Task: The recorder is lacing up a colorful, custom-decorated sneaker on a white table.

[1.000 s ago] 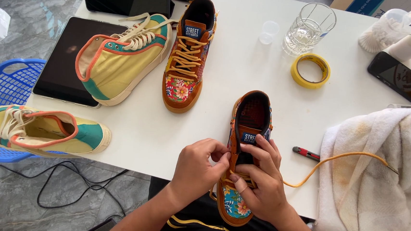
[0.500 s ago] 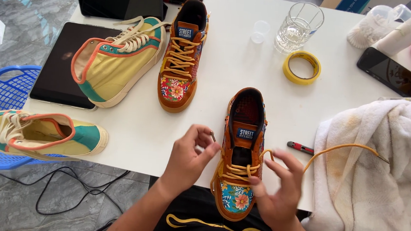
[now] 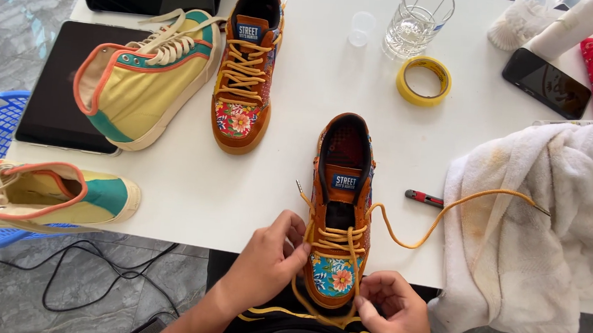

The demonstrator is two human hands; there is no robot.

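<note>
Orange floral-toed sneaker [image 3: 340, 211] sits at the white desk's [image 3: 300, 118] near edge, a blue rectangular label on its tongue. Left hand [image 3: 265, 262] pinches its yellow-orange lace [image 3: 403, 233] at the lower eyelets; right hand [image 3: 397, 313] grips the lace loop below the toe. A matching laced sneaker [image 3: 246, 72] stands beyond, near a yellow tape roll [image 3: 424, 80].

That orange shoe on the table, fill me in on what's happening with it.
A person is lacing the orange floral-toed high-top shoe at the near edge of the white table. The left hand pinches the yellow lace at the lower eyelets, and the right hand grips lace by the toe. Only the bottom rows are laced; one long end trails right onto the white towel. The matching orange shoe, fully laced, stands further back, with two yellow canvas high-tops to the left.
</note>
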